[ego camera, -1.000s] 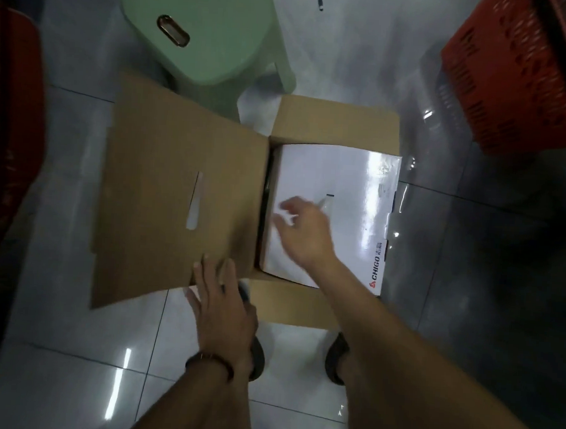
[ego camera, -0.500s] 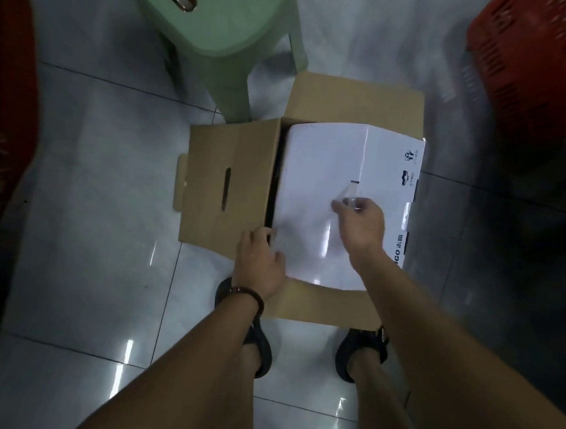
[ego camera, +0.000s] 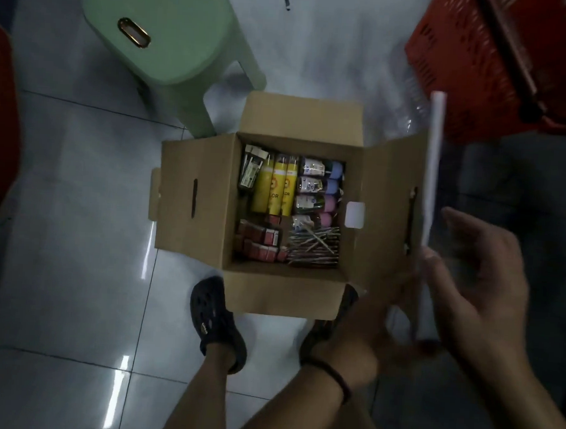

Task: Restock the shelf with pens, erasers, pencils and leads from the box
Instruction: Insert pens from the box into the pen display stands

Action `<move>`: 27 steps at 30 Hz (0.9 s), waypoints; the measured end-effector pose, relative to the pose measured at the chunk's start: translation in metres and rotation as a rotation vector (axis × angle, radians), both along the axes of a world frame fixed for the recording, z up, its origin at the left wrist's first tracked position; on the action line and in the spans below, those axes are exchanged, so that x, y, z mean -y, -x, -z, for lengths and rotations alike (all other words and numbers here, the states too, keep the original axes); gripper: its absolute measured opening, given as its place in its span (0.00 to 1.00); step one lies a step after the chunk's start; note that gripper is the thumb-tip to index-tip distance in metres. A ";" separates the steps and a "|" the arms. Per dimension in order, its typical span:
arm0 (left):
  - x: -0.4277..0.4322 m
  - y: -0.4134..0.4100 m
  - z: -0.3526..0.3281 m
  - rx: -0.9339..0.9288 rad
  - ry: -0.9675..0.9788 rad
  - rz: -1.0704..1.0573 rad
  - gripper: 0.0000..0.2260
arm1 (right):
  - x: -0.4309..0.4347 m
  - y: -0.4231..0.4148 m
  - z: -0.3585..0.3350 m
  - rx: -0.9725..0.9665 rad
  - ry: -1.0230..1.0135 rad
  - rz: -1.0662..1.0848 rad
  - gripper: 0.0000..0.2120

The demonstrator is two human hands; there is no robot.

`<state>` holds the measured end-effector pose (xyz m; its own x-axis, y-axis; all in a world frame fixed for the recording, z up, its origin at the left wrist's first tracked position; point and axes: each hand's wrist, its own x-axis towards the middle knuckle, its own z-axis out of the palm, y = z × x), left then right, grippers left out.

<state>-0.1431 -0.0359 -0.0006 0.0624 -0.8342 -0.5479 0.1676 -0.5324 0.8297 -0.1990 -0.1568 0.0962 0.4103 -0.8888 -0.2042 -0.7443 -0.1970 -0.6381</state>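
A green stool [ego camera: 173, 34] stands beside the open cardboard box [ego camera: 192, 229] on the floor tiles; inside lie yellow tubes [ego camera: 273, 187], small red packs [ego camera: 257, 242] and thin pencils [ego camera: 316, 249]. At its right flap [ego camera: 385, 239], the blurred left hand [ego camera: 364, 330] has an unclear grip; the right hand [ego camera: 481, 290] is loosely spread, thumb against the flap's white edge
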 end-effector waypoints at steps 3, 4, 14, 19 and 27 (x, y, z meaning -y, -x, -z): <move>0.040 0.034 0.021 0.223 0.097 0.456 0.40 | 0.015 0.019 0.002 -0.170 0.184 -0.230 0.27; 0.049 0.040 0.030 0.337 0.057 0.615 0.38 | 0.020 0.027 0.013 -0.232 0.188 -0.293 0.29; -0.029 -0.077 0.109 0.737 -0.402 0.597 0.19 | 0.056 0.060 0.184 -0.764 -0.501 -0.341 0.22; -0.075 -0.120 0.145 0.797 -0.517 0.541 0.22 | 0.018 0.009 0.227 -0.555 -0.650 -0.145 0.18; 0.000 -0.108 0.204 0.923 -0.129 0.539 0.24 | -0.016 0.000 0.272 -0.197 -0.524 0.541 0.06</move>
